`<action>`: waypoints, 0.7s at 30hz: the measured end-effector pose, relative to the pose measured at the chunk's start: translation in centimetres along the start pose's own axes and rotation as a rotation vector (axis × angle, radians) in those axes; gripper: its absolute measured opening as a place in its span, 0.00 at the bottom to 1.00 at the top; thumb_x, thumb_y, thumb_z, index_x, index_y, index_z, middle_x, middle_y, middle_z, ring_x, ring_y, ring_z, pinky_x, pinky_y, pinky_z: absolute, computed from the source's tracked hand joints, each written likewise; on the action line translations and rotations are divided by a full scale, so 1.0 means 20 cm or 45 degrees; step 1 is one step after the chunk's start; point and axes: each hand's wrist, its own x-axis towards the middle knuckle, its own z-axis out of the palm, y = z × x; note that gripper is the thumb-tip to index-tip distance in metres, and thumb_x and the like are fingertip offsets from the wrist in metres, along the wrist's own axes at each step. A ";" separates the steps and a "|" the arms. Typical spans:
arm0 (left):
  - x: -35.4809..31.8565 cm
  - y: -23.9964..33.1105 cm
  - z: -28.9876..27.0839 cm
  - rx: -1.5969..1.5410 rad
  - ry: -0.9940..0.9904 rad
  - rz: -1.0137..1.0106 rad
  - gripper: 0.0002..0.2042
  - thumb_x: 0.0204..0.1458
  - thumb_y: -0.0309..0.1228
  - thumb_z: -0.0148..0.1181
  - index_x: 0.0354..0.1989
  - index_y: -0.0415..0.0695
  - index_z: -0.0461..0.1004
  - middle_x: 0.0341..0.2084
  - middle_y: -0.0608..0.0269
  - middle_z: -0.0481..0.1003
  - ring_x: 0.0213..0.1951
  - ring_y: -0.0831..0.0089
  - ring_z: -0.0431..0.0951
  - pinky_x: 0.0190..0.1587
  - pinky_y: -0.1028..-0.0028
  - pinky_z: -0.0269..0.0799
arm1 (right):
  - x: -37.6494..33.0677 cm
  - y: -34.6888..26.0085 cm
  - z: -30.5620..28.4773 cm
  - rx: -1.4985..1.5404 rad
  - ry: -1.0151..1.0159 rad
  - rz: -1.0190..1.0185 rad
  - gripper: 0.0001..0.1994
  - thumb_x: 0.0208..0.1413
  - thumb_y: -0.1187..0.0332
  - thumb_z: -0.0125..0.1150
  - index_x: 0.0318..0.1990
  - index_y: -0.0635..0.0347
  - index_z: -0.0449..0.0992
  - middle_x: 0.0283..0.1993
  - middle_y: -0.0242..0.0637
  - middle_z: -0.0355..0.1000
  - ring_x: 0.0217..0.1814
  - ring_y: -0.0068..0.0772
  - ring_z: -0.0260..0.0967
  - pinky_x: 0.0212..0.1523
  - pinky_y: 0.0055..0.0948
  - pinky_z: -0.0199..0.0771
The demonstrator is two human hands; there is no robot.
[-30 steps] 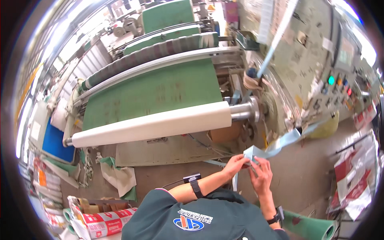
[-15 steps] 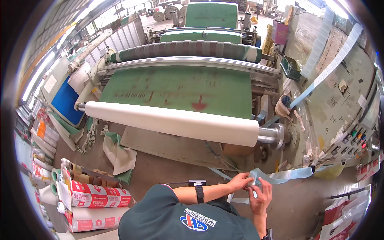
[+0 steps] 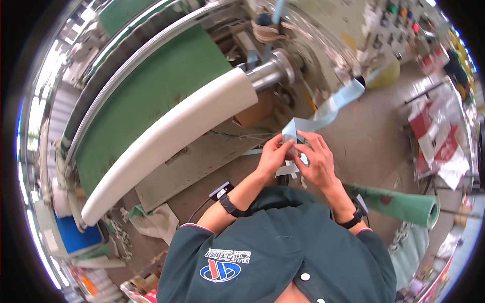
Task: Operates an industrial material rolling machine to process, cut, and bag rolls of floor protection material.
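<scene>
Both hands are in front of my chest, working on a light blue paper strip that folds sharply between them. My left hand pinches its folded end between thumb and fingertips. On the other side of the fold, my right hand has its fingers and thumb bent onto the same end. From the hands the strip runs off to the far right, to a dark edge beside the machine. Pale strip pieces hang under the hands, partly hidden by the fingers. Straps circle both wrists.
Across the left lies a long white roll on a metal shaft, with green sheet behind it. A rolled green sheet sticks out at my right. Plastic-wrapped red and white goods stand further right.
The view has swung to the right and downward, so the machine now slants to the left. Both hands stay at the blue strip, and the rolled green sheet has come into view.
</scene>
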 end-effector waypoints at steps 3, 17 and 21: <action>-0.01 0.01 0.06 -0.027 -0.093 -0.058 0.13 0.59 0.29 0.53 0.49 0.37 0.71 0.38 0.62 0.77 0.38 0.73 0.79 0.41 0.73 0.77 | -0.06 0.00 0.00 0.088 0.061 0.183 0.12 0.39 0.76 0.64 0.35 0.61 0.72 0.55 0.41 0.67 0.54 0.47 0.66 0.50 0.40 0.70; 0.03 -0.04 0.18 0.152 -0.093 -0.141 0.11 0.58 0.28 0.52 0.48 0.40 0.71 0.37 0.65 0.77 0.36 0.78 0.78 0.38 0.75 0.77 | -0.18 0.02 -0.07 0.012 0.081 0.166 0.11 0.39 0.79 0.63 0.33 0.61 0.71 0.55 0.40 0.68 0.51 0.46 0.68 0.48 0.37 0.72; 0.05 -0.05 0.22 0.111 -0.067 -0.093 0.10 0.58 0.27 0.53 0.47 0.40 0.73 0.37 0.66 0.78 0.37 0.80 0.77 0.39 0.76 0.77 | -0.20 0.03 -0.12 0.109 0.212 0.345 0.14 0.40 0.76 0.66 0.38 0.60 0.76 0.54 0.39 0.70 0.52 0.45 0.68 0.49 0.37 0.72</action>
